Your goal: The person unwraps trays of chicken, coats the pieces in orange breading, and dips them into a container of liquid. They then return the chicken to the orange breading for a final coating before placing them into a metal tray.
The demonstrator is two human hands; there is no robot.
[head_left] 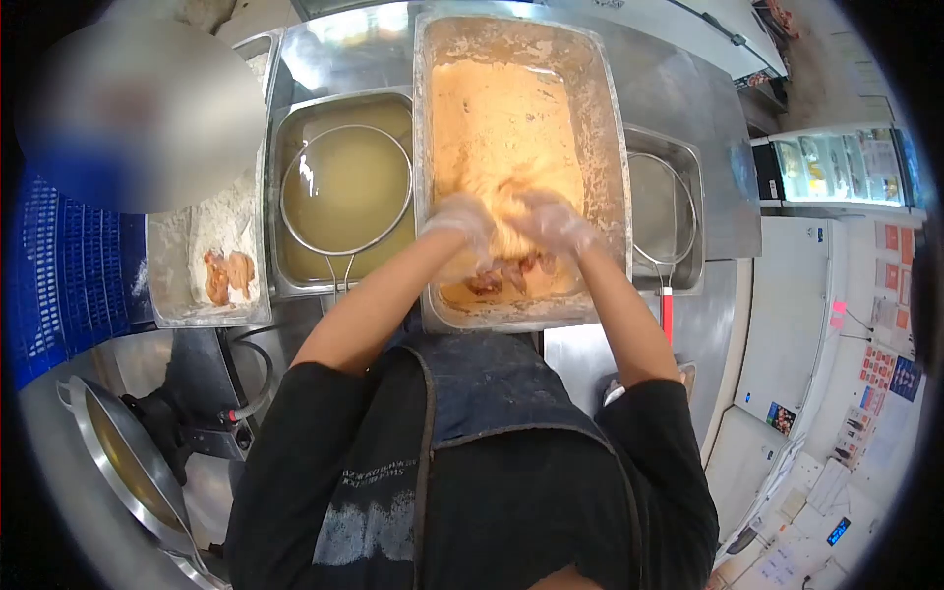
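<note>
My left hand [466, 222] and my right hand [557, 220], both in clear plastic gloves, are down in the orange breading flour [501, 108]. It fills a long metal tub [619, 187] in front of me. Motion smears the fingers of both hands, and flour partly hides them, so what they hold cannot be made out. Reddish raw chicken pieces [500, 279] lie in the flour at the tub's near end, just below my hands. A brownish blurred piece [513, 185] shows between the hands.
Left of the tub, a wire strainer [346, 254] sits in a pan of yellowish liquid [344, 187]. Farther left, a tray of white flour [211, 315] holds chicken pieces [228, 275]. Another strainer [669, 265] lies in the right pan. A wok [123, 457] and blue crate [74, 275] stand left.
</note>
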